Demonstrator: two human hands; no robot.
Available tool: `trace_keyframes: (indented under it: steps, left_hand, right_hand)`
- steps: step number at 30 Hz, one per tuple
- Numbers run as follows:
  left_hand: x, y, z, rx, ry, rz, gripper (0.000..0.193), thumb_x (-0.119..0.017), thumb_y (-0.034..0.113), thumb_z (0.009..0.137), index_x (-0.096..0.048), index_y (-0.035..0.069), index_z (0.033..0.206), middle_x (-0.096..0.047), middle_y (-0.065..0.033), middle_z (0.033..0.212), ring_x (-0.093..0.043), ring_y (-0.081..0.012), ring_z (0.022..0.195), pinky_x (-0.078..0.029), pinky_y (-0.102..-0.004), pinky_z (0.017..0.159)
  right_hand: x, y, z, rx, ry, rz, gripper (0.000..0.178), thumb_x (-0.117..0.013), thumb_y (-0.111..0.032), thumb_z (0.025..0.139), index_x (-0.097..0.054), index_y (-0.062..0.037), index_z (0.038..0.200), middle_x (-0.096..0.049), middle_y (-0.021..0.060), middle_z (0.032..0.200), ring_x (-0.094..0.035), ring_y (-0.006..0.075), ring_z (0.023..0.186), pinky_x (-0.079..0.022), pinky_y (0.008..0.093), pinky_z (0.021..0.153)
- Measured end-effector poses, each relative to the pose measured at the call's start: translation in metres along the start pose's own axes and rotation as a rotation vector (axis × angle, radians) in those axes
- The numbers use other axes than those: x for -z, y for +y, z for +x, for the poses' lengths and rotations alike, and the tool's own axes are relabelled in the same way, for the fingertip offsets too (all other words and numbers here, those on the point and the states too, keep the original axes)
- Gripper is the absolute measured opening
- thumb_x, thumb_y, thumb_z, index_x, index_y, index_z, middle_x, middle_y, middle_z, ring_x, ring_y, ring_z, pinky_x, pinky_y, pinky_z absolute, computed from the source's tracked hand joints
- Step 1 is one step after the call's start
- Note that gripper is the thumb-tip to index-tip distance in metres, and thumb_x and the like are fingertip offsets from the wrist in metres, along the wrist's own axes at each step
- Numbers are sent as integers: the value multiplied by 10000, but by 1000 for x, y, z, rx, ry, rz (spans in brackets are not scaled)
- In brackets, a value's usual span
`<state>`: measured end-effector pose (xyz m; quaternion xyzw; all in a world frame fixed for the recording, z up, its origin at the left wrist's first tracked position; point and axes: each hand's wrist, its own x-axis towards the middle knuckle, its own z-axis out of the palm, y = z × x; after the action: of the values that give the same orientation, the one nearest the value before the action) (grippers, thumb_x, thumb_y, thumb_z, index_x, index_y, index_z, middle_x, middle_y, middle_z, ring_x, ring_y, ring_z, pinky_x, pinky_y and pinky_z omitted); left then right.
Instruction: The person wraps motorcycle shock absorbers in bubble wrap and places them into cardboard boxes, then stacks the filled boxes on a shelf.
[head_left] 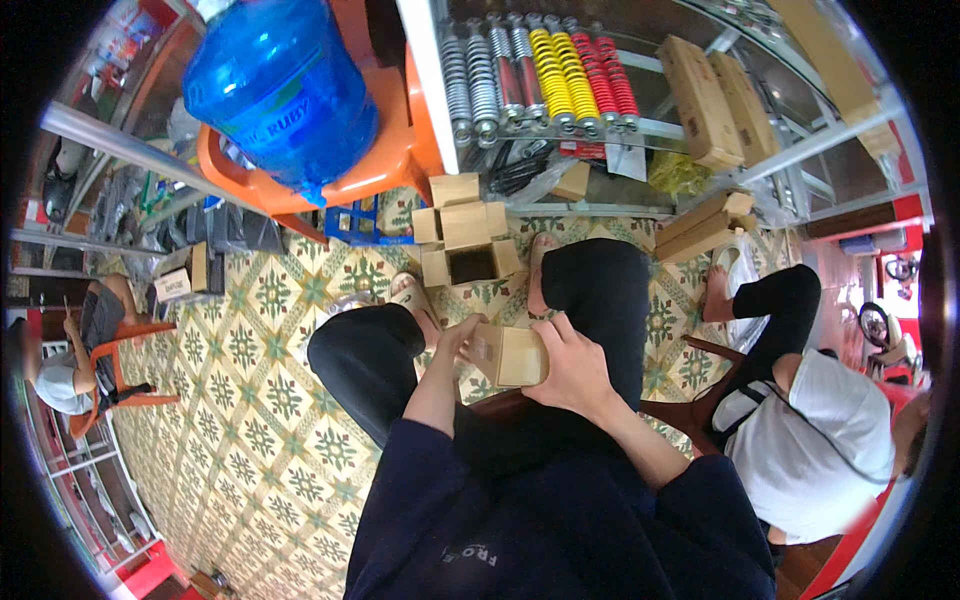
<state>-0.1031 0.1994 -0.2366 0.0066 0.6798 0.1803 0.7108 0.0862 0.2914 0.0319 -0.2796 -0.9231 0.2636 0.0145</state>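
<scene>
Brown carton (436,266), interior unclear, beyond handheld box (515,357)

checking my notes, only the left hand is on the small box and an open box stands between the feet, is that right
Not quite: the head view shows the right hand on the small box too, along with the left hand. The open box does stand between the feet.

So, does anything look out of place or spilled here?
One oddity: the big blue plastic water jug sits on an orange plastic chair, an unusual stand, its blue spout at the seat's edge. No spill is visible, and the small brown cardboard box between the left hand and right hand shows no clear damage.
</scene>
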Motion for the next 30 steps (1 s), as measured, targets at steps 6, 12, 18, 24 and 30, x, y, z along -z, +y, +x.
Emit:
trace_keyframes:
  steps: [6, 12, 18, 24, 30]
  left_hand:
    - [13, 8, -34, -79, 91, 186, 1101, -296, 892, 714, -333, 62, 1436, -321, -246, 1447, -427, -394, 1236, -386, -507, 973]
    - [4, 55, -178, -593, 487, 389, 883, -202, 718, 899, -585, -21, 1191, -577, -239, 1204, -527, -309, 1172, -392, -377, 980]
    - [18, 83, -267, -797, 369, 41, 704, -249, 648, 947, -550, 50, 730, -453, 8, 614, -442, -114, 569, -355, -268, 524]
    - [8, 68, -247, -961, 313, -67, 641, -296, 510, 1004, -657, -20, 1030, -508, -25, 697, -521, -145, 702, -429, -273, 693]
    - [-7, 46, -220, -1105, -101, -377, 544, -340, 447, 1008, -465, 55, 1364, -400, -98, 1440, -408, -227, 1290, -350, -354, 1042]
  right_hand:
    - [58, -10, -45, 21, 257, 190, 663, -812, -341, 554, -525, -67, 1086, -528, 129, 956, -616, 316, 812, -525, 397, 662]
    - [86, 53, -91, -267, 473, 864, 707, -808, -275, 590, -504, -6, 1169, -583, 104, 1095, -587, 223, 976, -472, 345, 858]
    - [77, 85, -100, -548, 515, 1458, 489, -643, -337, 809, -523, -63, 1196, -602, 73, 1053, -598, 173, 924, -479, 304, 746]
    - [30, 125, -103, -756, 295, 1592, 524, -588, -546, 815, -540, -141, 1144, -595, 26, 960, -547, 149, 824, -407, 339, 624]
    - [27, 160, -100, -600, 291, 1680, 569, -571, -422, 879, -464, -72, 1316, -547, 79, 1254, -507, 229, 1170, -352, 429, 1010]
